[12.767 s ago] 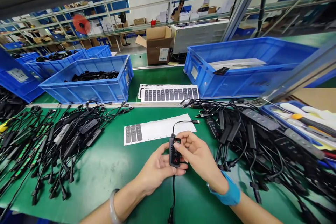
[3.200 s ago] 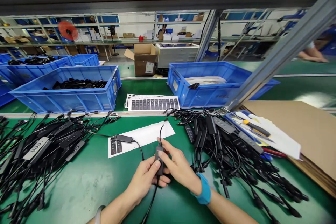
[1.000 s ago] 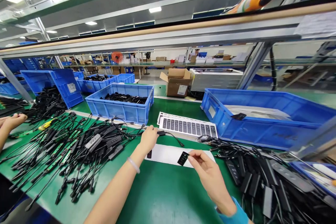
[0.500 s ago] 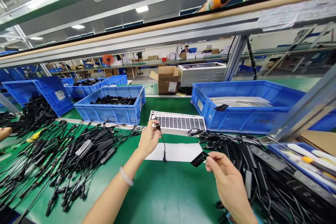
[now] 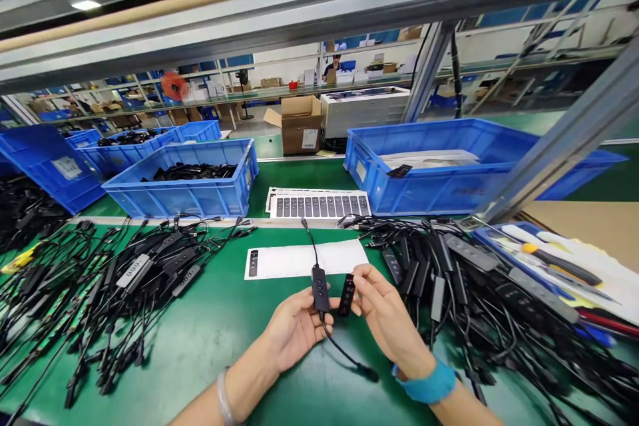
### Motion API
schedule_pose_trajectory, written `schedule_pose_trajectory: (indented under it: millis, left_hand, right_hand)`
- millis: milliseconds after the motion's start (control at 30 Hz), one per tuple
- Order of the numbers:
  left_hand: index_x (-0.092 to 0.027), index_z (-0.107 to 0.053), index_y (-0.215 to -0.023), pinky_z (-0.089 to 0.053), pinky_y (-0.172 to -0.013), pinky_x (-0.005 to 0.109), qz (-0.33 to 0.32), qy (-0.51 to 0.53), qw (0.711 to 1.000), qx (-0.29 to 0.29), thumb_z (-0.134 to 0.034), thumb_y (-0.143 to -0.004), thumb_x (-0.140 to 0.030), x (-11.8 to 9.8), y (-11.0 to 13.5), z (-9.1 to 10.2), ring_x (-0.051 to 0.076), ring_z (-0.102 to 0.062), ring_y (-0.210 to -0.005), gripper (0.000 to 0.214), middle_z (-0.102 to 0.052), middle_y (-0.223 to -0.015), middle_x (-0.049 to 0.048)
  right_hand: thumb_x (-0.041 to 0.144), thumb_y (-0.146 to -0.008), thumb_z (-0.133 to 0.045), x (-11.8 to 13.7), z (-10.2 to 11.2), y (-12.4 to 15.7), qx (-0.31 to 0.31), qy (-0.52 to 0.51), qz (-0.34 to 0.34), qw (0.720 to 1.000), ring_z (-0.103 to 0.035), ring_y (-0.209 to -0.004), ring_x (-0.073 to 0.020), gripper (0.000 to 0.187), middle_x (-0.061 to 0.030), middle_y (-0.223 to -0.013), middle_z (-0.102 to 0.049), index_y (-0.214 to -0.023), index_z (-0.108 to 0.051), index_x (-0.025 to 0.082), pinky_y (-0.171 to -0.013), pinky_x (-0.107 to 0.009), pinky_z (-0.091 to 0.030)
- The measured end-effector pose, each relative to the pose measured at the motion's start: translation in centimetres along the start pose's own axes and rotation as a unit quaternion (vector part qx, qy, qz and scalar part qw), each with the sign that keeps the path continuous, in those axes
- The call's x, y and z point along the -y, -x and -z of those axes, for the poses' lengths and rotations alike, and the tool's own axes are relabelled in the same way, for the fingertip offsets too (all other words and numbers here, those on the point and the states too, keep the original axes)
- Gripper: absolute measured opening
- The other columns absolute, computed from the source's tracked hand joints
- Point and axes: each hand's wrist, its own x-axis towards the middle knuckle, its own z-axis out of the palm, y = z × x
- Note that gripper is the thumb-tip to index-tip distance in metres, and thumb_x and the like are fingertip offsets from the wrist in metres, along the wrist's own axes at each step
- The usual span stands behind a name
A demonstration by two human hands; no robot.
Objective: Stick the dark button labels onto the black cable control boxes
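My left hand (image 5: 297, 327) holds a black inline cable controller (image 5: 320, 289) upright, thumb at its side and fingers behind it. One lead runs up from it across a white backing sheet (image 5: 284, 261); the other hangs down to the right, ending in a plug. Just right of the controller, my right hand (image 5: 387, 309) pinches a thin black sticker (image 5: 346, 294) with a row of markings between thumb and fingers. A small gap shows between sticker and controller. One similar sticker (image 5: 253, 263) sits at the left end of the backing sheet.
Sticker sheets (image 5: 319, 205) lie behind the backing sheet. Piles of cabled controllers lie left (image 5: 150, 273) and right (image 5: 449, 279). Blue bins stand at back left (image 5: 180, 198) and back right (image 5: 424, 186). A tool tray (image 5: 499, 253) sits at right; a metal post (image 5: 564, 140) slants beside it.
My left hand has come down and toward me, now with the controller in its fingers. My right hand has moved left, turning the sticker upright beside it. The view has tilted down.
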Motion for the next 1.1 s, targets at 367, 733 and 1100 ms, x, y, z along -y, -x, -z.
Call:
schedule_pose_trajectory:
  millis: [367,733,1100]
  left_hand:
    - [-0.016,-0.047,-0.127,-0.052,-0.074,0.031,0.001,-0.167,0.985,0.043,-0.082,-0.066,-0.019,1.1,1.2,-0.6,0.019,-0.068,-0.081,0.071,-0.065,-0.106,0.0131]
    - [-0.014,-0.050,-0.126,-0.054,-0.078,0.034,0.021,-0.144,0.988,0.059,-0.081,-0.067,-0.015,1.1,1.4,-0.6,0.023,-0.069,-0.087,0.067,-0.067,-0.100,0.0132]
    - [-0.013,-0.050,-0.127,-0.054,-0.080,0.034,0.023,-0.148,0.987,0.055,-0.081,-0.068,-0.016,1.0,1.4,-0.8,0.023,-0.069,-0.088,0.066,-0.067,-0.103,0.0144]
  right_hand:
    - [0.048,-0.078,-0.075,-0.8,0.0,0.5,0.025,0.058,-0.017,0.998,-0.038,-0.047,-0.0044,0.040,0.0037,-0.071,-0.044,-0.084,-0.050,0.017,-0.039,-0.015,-0.036]
    - [0.047,-0.081,-0.072,-1.6,0.0,1.3,0.036,0.083,-0.039,0.995,-0.036,-0.044,-0.0036,0.037,0.0037,-0.069,-0.046,-0.087,-0.050,0.018,-0.038,-0.015,-0.036]
    - [0.048,-0.081,-0.072,-1.6,-0.1,1.3,0.027,0.079,-0.056,0.995,-0.036,-0.044,-0.0033,0.038,0.0041,-0.069,-0.046,-0.087,-0.050,0.018,-0.038,-0.014,-0.037]
